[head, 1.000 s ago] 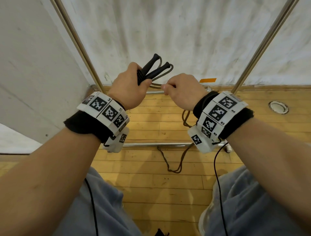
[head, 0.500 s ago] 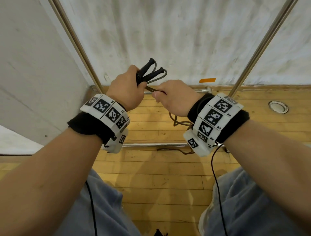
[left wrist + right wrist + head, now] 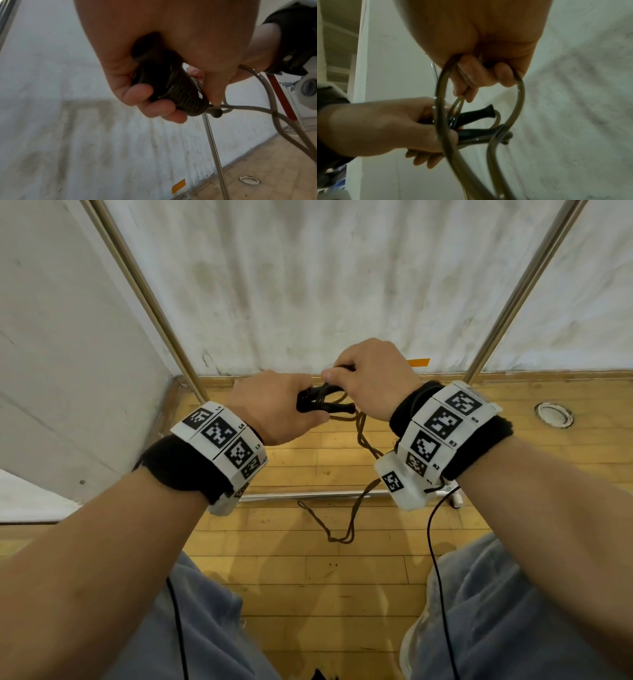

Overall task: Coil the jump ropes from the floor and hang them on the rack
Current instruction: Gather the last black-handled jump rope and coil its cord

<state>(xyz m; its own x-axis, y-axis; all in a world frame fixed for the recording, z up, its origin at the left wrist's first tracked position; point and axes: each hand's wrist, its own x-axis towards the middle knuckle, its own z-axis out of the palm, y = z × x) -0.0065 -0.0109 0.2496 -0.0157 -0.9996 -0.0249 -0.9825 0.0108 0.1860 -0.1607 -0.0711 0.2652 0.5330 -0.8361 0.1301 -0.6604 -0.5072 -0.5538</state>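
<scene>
My left hand (image 3: pixel 274 409) grips the two black handles (image 3: pixel 322 405) of a jump rope, with several turns of olive cord wound around them (image 3: pixel 180 97). The handles point right, toward my right hand (image 3: pixel 371 378), which holds a loop of the cord (image 3: pixel 520 89) just above them. From the hands the loose cord (image 3: pixel 356 508) hangs down and lies in a bend on the wooden floor (image 3: pixel 308 570). The rack's metal uprights (image 3: pixel 524 285) rise on both sides, and its low bar (image 3: pixel 308 495) crosses the floor below my wrists.
A pale wall (image 3: pixel 325 275) stands close behind the rack, with a small orange tape mark (image 3: pixel 418 362) near its base. A round metal floor fitting (image 3: pixel 554 414) sits at the right. My knees in blue trousers (image 3: pixel 513 611) fill the bottom of the head view.
Both hands have moved right and lower. The handles have tipped from pointing up to lying sideways. My right hand has risen over them with a cord loop, and the cord's trailing end lies further out on the floor.
</scene>
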